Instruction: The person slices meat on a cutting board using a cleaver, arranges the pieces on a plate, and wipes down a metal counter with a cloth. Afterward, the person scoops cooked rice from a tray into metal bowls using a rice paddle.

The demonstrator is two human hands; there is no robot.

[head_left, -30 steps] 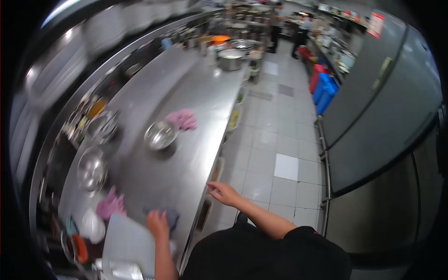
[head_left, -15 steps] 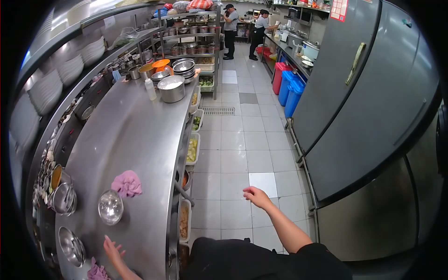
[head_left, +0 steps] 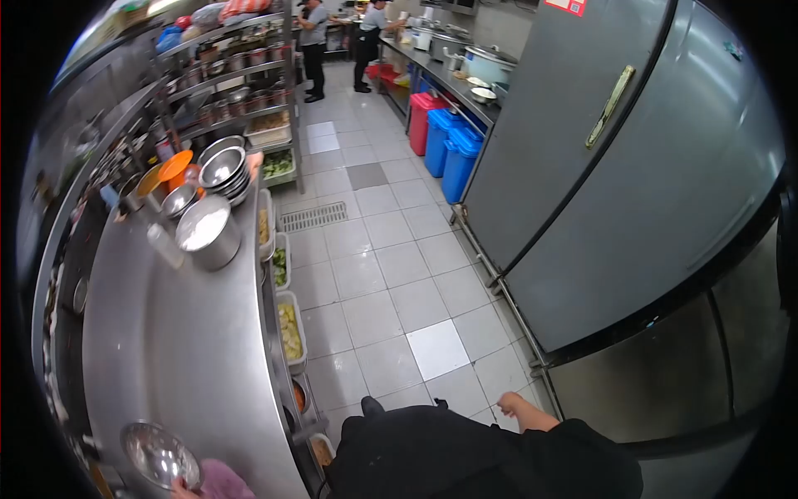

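Observation:
At the bottom left, the fingertips of my left hand (head_left: pixel 181 489) are at the lower rim of a shiny metal bowl (head_left: pixel 158 453) on the steel counter (head_left: pixel 179 358). Most of that hand lies outside the picture, and its grip is hard to make out. Right beside the bowl is a pink cloth (head_left: pixel 223 479). My right hand (head_left: pixel 509 404) hangs over the tiled floor at the lower right, touching nothing; its fingers look curled, with nothing visible in them.
A large pot (head_left: pixel 209 241), a squeeze bottle (head_left: pixel 166 247) and stacked bowls (head_left: pixel 223 166) stand at the counter's far end. Food tubs (head_left: pixel 290 331) line its right side. Grey fridge doors (head_left: pixel 582 191) rise at right. Two people (head_left: pixel 314 46) stand far back.
The view has moved forward along the counter. My left hand has come to the metal bowl's rim. My right hand has dropped lower and to the right, and its fingers are more curled.

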